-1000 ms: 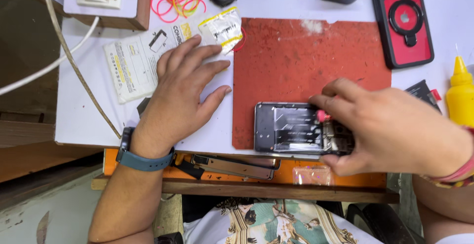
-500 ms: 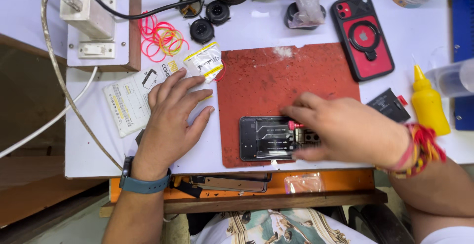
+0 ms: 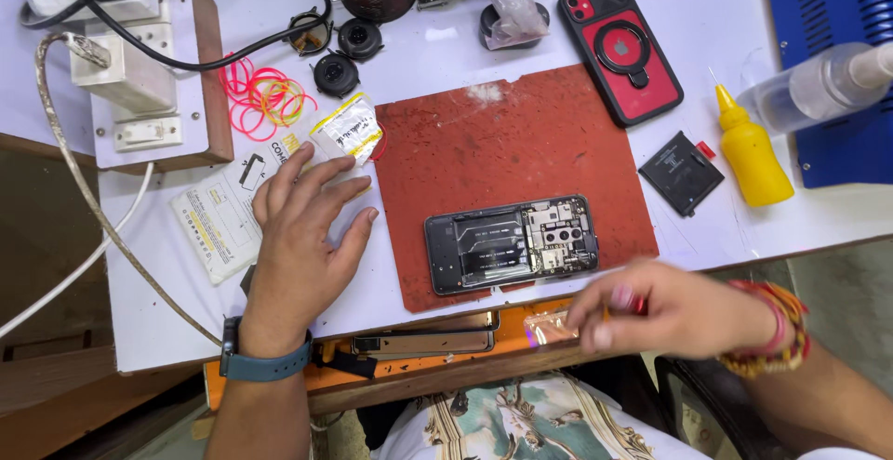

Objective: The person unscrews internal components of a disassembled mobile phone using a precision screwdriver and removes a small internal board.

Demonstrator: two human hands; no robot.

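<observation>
An opened black smartphone with its back cover off (image 3: 511, 244) is laid flat at the lower edge of a rust-red rectangular work mat (image 3: 484, 144), centre of the frame, innards exposed. The left hand (image 3: 302, 237) is rested palm-down on the white worktop (image 3: 428, 41) just left of the mat, fingers (image 3: 321, 186) loosely spread over a white printed card (image 3: 212, 223). The right hand (image 3: 674, 311) is held low at the lower right, just clear of the phone and a bit blurred; its fingers are pinched together on something small and red, too blurry to be made out. A red-cased phone with a ring holder (image 3: 621, 48) is seen at upper right, a yellow squeeze bottle (image 3: 750, 148) further right, and pink rubber bands (image 3: 263, 95) at upper left.
</observation>
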